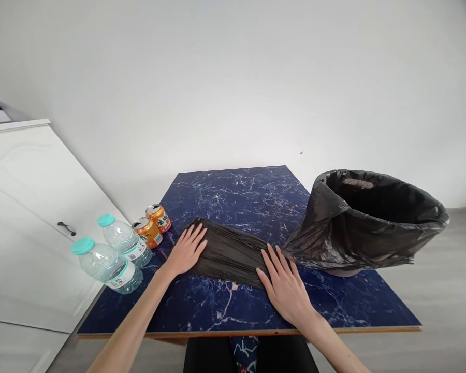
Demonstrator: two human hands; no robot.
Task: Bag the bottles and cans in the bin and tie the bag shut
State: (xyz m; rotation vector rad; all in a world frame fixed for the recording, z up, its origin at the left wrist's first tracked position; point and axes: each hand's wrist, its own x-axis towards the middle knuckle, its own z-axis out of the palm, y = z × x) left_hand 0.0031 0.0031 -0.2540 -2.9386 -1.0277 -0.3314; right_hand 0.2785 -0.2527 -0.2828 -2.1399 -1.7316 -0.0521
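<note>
A black plastic bag (229, 254) lies flattened on the blue marbled table (233, 199). My left hand (187, 251) rests on its left end, fingers stretched out and holding nothing. Toward its right end, my right hand (285, 285) lies flat with the fingers spread. Just beyond that hand stands a bin (344, 272) lined with another black bag (373, 241), folded over the rim. Its gathered side reaches down close to the flat bag; I cannot tell whether the two are joined.
Two clear bottles with turquoise caps, a nearer bottle (108, 267) and a farther bottle (126, 241), stand at the table's left. Behind them are two orange cans, one can (149, 233) nearer and another can (160, 217). A white cabinet (34, 217) borders the left side.
</note>
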